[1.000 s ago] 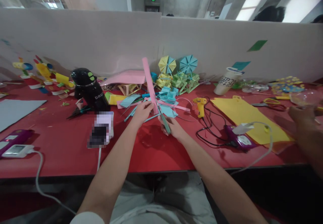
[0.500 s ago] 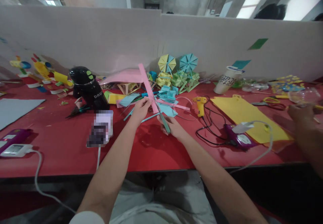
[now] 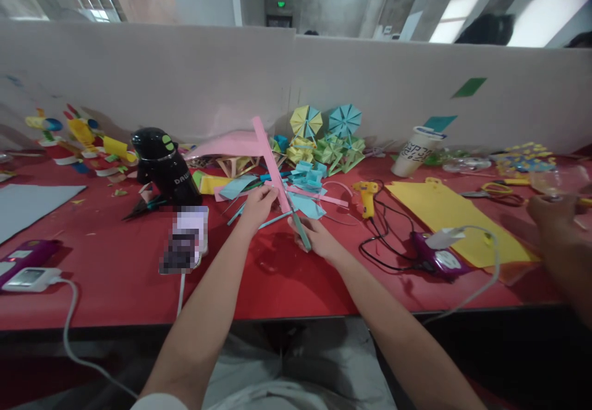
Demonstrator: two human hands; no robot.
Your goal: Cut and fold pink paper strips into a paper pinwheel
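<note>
Between the thumb and fingers of my left hand (image 3: 259, 205) is the lower part of a long pink paper strip (image 3: 269, 154), which slants up and away. My right hand (image 3: 317, 235) is closed around a slim cutting tool with a green handle (image 3: 301, 232). Its narrow metal blade lies against the strip's right edge near the bottom end; whether it is a knife or scissors I cannot tell. Behind both hands lie blue paper pieces (image 3: 309, 205) and another pink strip (image 3: 330, 198). Folded yellow and blue paper wheels (image 3: 345, 120) stand further back.
To the left are a black bottle (image 3: 164, 166) and a phone (image 3: 187, 237) on a cable. On the right are a yellow glue gun (image 3: 367, 197), a purple power strip (image 3: 439, 256), yellow sheets (image 3: 462, 222), a paper cup (image 3: 414, 153), scissors (image 3: 497, 191) and another person's hand (image 3: 552, 216).
The view has tilted up slightly, so things sit a little lower. Both hands keep nearly the same hold on the pink strip and the green-handled cutting tool.
</note>
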